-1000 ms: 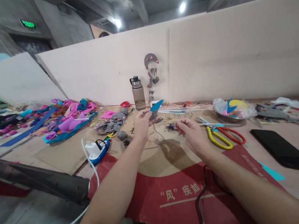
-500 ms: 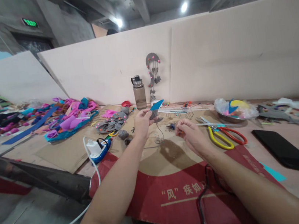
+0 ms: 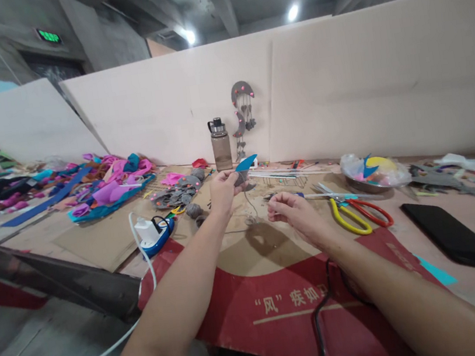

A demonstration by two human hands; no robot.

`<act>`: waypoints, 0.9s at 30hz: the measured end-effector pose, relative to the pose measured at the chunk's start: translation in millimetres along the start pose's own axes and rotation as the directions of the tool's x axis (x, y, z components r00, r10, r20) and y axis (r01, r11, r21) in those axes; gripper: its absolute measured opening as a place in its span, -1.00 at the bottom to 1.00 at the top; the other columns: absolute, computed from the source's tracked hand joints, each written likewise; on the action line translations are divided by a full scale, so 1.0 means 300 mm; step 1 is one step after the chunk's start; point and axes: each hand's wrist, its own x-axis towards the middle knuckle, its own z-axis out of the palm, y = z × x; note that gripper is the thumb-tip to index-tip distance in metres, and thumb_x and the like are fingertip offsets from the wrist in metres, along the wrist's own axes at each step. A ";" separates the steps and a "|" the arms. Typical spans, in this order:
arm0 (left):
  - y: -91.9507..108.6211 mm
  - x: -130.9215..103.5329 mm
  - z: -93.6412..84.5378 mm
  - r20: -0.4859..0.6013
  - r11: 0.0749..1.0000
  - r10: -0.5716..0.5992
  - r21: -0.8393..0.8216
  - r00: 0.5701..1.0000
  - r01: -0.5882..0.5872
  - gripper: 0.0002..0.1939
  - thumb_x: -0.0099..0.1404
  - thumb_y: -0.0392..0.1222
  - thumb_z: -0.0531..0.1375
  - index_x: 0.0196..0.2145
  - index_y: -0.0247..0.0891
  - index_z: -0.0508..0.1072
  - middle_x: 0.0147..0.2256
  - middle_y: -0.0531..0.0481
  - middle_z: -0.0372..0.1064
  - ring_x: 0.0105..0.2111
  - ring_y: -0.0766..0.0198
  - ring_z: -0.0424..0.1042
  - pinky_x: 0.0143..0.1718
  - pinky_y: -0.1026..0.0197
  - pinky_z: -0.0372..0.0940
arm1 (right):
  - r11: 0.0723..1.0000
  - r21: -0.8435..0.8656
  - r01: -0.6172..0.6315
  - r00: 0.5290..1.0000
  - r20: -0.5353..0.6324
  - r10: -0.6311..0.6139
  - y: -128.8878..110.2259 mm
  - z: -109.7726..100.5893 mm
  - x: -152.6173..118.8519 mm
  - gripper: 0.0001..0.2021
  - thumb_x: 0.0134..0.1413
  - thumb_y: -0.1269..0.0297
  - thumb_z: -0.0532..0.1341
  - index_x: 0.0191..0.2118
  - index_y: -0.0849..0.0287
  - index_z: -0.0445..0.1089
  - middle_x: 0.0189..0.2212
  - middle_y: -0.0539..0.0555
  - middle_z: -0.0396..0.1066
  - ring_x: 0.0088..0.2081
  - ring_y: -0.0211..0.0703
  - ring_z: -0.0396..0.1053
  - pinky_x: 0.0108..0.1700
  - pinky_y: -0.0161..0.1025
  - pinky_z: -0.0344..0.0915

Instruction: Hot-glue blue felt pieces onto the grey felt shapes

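My left hand is closed on a pointed blue and grey felt piece, thumb and fingers pinching its lower grey part. From that piece a grey string hangs down to the cardboard. My right hand is raised over the cardboard, to the right of the string, fingertips pressed together; whatever they hold, if anything, is too small to make out. Just right of this hand lie scissors with one yellow and one red handle, blades spread.
A water bottle stands by the white board, where a grey moon-shaped hanging ornament is fixed. Grey felt pieces, a blue power strip, a bowl and a black phone lie around. Pink and purple scraps pile up left.
My right hand has shifted a little left, closer to the string. My left hand still pinches the felt piece, which sits slightly farther left and higher.
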 end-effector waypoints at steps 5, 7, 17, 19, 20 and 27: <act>-0.014 -0.001 -0.002 0.032 1.000 0.006 0.031 0.999 -0.007 -0.89 0.15 -0.30 0.27 -0.38 -0.33 0.37 -0.45 0.01 0.47 -0.40 0.32 0.53 -0.14 0.08 0.50 | 0.994 -0.102 0.042 0.999 -0.018 -0.044 0.003 -0.006 -0.001 -0.86 -0.16 0.25 0.29 -0.54 0.15 0.33 -0.59 -0.07 0.34 -0.49 -0.30 0.29 -0.31 -0.25 0.29; -0.017 -0.002 -0.001 0.031 0.999 0.005 0.045 1.000 -0.006 -0.88 0.14 -0.30 0.27 -0.40 -0.32 0.36 -0.46 0.02 0.46 -0.39 0.32 0.53 -0.14 0.08 0.50 | 0.991 -0.120 0.059 0.998 0.027 -0.057 0.011 0.001 -0.003 -0.91 -0.16 0.27 0.27 -0.51 0.14 0.36 -0.58 -0.07 0.37 -0.48 -0.29 0.30 -0.30 -0.25 0.29; -0.039 -0.008 0.005 0.003 0.994 -0.012 0.106 1.000 0.012 -0.85 0.10 -0.27 0.30 -0.45 -0.31 0.37 -0.47 0.04 0.42 -0.43 0.32 0.49 -0.17 0.09 0.49 | 0.912 -0.404 0.079 0.992 0.124 -0.031 0.020 0.015 -0.017 -0.92 -0.05 0.25 0.24 -0.46 0.10 0.40 -0.60 -0.05 0.40 -0.55 -0.25 0.28 -0.45 -0.29 0.16; -0.040 -0.007 0.003 -0.007 0.993 -0.015 0.114 1.000 0.015 -0.85 0.09 -0.28 0.31 -0.47 -0.31 0.37 -0.48 0.03 0.41 -0.40 0.30 0.50 -0.16 0.08 0.49 | 0.825 -0.544 0.152 0.988 0.052 -0.148 -0.010 -0.026 -0.004 -0.91 0.03 0.25 0.21 -0.45 0.09 0.39 -0.60 -0.03 0.38 -0.52 -0.21 0.29 -0.41 -0.26 0.18; -0.040 -0.005 0.001 -0.009 0.993 -0.015 0.117 1.000 0.016 -0.85 0.09 -0.28 0.31 -0.47 -0.32 0.38 -0.47 0.02 0.42 -0.40 0.29 0.50 -0.16 0.08 0.49 | 0.745 -0.642 0.178 0.974 0.005 -0.227 -0.023 -0.054 0.005 -0.88 0.07 0.24 0.19 -0.45 0.09 0.37 -0.59 -0.01 0.37 -0.49 -0.18 0.30 -0.37 -0.23 0.19; -0.031 -0.008 0.004 0.026 0.994 -0.021 0.104 0.999 0.018 -0.91 0.15 -0.30 0.25 -0.47 -0.34 0.39 -0.49 0.02 0.42 -0.42 0.30 0.51 -0.16 0.09 0.49 | 0.417 -0.900 -0.130 0.927 -0.260 -0.270 0.044 -0.230 0.077 -0.69 -0.17 0.19 0.41 -0.58 0.09 0.24 -0.49 0.24 0.39 -0.19 0.21 0.42 -0.09 0.03 0.25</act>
